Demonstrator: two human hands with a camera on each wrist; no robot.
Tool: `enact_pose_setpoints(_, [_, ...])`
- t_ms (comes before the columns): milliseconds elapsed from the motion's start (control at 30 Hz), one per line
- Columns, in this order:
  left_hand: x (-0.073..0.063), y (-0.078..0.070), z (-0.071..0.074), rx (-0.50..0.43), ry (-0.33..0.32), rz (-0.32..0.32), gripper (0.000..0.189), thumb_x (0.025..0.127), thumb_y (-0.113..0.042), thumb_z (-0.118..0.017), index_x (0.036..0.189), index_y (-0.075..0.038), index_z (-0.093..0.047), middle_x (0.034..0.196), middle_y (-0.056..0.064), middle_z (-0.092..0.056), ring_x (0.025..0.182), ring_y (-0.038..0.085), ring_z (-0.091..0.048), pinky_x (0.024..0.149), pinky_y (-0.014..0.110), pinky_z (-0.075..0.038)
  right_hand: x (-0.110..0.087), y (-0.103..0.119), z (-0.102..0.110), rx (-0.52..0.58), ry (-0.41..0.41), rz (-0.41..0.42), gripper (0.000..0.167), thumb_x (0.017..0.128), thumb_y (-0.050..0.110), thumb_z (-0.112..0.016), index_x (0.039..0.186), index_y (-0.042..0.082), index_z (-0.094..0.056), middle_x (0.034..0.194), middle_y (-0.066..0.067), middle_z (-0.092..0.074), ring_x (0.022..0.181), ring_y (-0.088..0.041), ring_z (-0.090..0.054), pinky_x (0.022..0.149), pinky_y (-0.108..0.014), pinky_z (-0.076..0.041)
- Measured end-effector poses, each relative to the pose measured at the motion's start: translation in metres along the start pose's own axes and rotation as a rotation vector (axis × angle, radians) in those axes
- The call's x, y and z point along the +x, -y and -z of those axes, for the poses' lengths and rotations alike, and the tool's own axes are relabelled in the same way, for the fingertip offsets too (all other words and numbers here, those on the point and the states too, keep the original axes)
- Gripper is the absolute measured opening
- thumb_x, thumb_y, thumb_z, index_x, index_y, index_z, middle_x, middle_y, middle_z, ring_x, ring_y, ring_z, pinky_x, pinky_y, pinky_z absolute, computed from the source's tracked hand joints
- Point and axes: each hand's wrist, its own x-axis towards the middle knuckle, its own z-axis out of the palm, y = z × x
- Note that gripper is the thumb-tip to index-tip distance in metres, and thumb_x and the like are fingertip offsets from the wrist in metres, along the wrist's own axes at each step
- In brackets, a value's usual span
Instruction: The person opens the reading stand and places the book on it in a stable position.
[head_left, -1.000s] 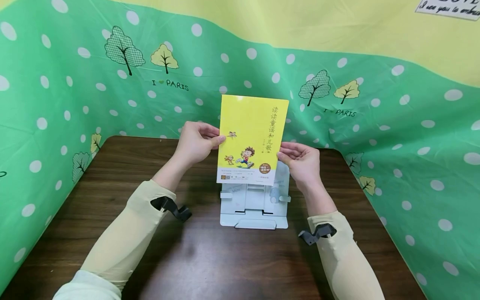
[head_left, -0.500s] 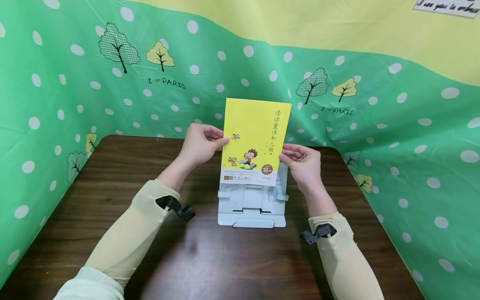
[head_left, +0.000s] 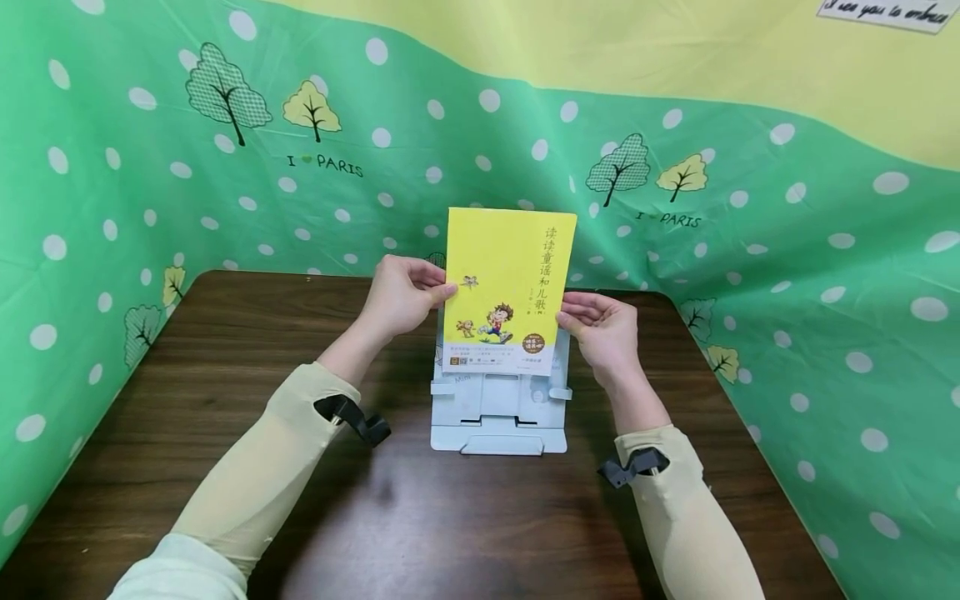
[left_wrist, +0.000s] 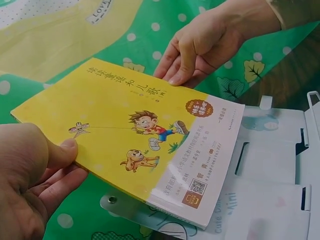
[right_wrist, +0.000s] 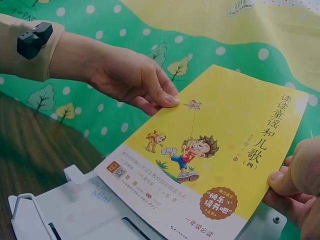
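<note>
A thin yellow book (head_left: pixel 502 267) with a cartoon boy, a dog and a white lower band on its cover is held upright between both hands. The left hand (head_left: pixel 405 292) pinches its left edge, thumb on the front cover and fingers behind. On the opposite edge, the right hand (head_left: pixel 603 333) pinches it the same way, lower down. Behind and below the book stands a pale blue book stand (head_left: pixel 498 408), its upper part hidden by the cover. In the left wrist view the book's lower edge overlaps the stand's back plate (left_wrist: pixel 270 150).
The stand has a front ledge (head_left: pixel 502 446) and two side clips, one being the right clip (head_left: pixel 560 393). It rests on a dark wooden table (head_left: pixel 300 500). A green dotted curtain (head_left: pixel 337 217) hangs behind and along both sides.
The book and both hands have come slightly down in the head view, the left hand also shifting right. Both hands keep their pinch on the book. The head view has shifted a little.
</note>
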Motion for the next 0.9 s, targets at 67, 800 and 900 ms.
enact_pose_setpoints(67, [-0.001, 0.002, 0.0, 0.0, 0.0, 0.004, 0.017, 0.092, -0.015, -0.086, 0.103, -0.003, -0.079, 0.091, 0.006, -0.076, 0.081, 0.027, -0.075, 0.072, 0.034, -0.063, 0.0, -0.002, 0.0, -0.008, 0.0, -0.005, 0.027, 0.093, -0.002, -0.08, 0.119, -0.005, -0.075, 0.109, -0.017, -0.078, 0.097, -0.022, -0.077, 0.088, -0.028, -0.059])
enact_pose_setpoints(800, [-0.009, 0.004, -0.01, 0.12, 0.014, 0.026, 0.016, 0.092, -0.018, -0.086, 0.102, -0.007, -0.079, 0.092, 0.002, -0.075, 0.083, 0.021, -0.069, 0.073, 0.035, -0.06, -0.004, -0.019, 0.004, -0.038, 0.0, -0.014, 0.022, 0.091, -0.008, -0.079, 0.112, -0.007, -0.071, 0.104, -0.018, -0.076, 0.092, -0.024, -0.074, 0.085, -0.027, -0.061])
enact_pose_setpoints(900, [-0.01, 0.003, -0.011, 0.118, 0.021, 0.031, 0.016, 0.091, -0.018, -0.087, 0.101, -0.007, -0.08, 0.092, 0.002, -0.075, 0.083, 0.022, -0.069, 0.072, 0.035, -0.06, -0.005, -0.021, 0.004, -0.042, 0.0, -0.003, 0.021, 0.091, -0.009, -0.078, 0.11, -0.007, -0.071, 0.104, -0.018, -0.076, 0.091, -0.023, -0.074, 0.084, -0.026, -0.061])
